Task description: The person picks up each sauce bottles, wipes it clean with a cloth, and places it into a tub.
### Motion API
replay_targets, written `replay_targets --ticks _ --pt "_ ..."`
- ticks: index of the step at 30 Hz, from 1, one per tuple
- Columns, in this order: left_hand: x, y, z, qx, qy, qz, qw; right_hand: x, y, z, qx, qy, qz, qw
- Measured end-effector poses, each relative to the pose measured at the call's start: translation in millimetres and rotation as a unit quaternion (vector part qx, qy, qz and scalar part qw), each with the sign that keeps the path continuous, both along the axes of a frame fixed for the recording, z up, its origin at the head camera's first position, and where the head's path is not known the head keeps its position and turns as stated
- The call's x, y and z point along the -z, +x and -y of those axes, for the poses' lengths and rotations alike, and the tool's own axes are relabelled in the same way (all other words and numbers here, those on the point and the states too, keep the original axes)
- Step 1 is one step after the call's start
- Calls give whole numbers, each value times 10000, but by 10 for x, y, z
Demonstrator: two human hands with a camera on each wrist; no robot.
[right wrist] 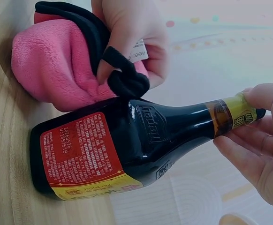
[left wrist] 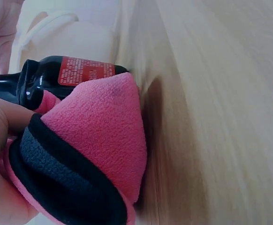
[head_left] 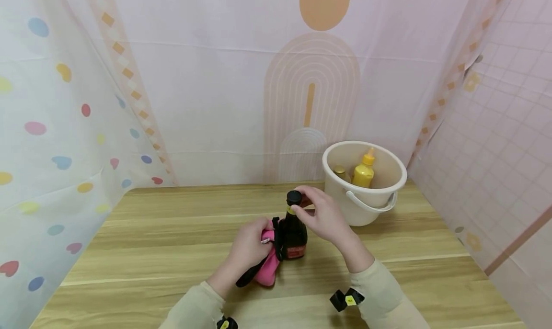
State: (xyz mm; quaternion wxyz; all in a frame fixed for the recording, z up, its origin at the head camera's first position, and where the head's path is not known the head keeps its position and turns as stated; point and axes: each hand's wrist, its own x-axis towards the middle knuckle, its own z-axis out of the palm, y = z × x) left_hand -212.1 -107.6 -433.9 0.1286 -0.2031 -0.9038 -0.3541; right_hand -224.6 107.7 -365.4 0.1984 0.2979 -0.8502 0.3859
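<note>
A dark sauce bottle (head_left: 295, 238) with a black cap stands upright on the wooden table; its red label (right wrist: 80, 152) shows in the right wrist view. The right hand (head_left: 323, 214) holds the neck just below the cap, thumb on one side and fingers on the other. In the left hand (head_left: 251, 243) is a bunched pink cloth (left wrist: 103, 117) with black edging, gripped between thumb and fingers, a white tag (right wrist: 139, 50) sticking out. The cloth lies against the bottle's side, and its lower part hangs down at the tabletop.
A cream bucket (head_left: 362, 211) with a handle stands behind and right of the bottle. Inside it are a yellow squeeze bottle (head_left: 363, 175) and a container with a gold lid (head_left: 339, 170). Patterned curtains (head_left: 207, 104) close off the table (head_left: 172, 228) at the back and sides.
</note>
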Motion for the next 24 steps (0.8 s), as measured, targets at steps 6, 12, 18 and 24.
replay_targets --ticks 6,12,18,24 --pt "34 -29 -13 -37 -250 201 9995 0 -3 0 0 26 -29 10000" --pt "50 -34 -43 -65 -559 380 9977 2 -2 -3 9 -5 -15 10000" --pt "58 -45 -71 -112 -783 534 9954 10 -4 -2 28 22 -81 10000" --pt "66 -95 -93 -175 -1155 531 9917 8 -4 1 34 25 -65 10000"
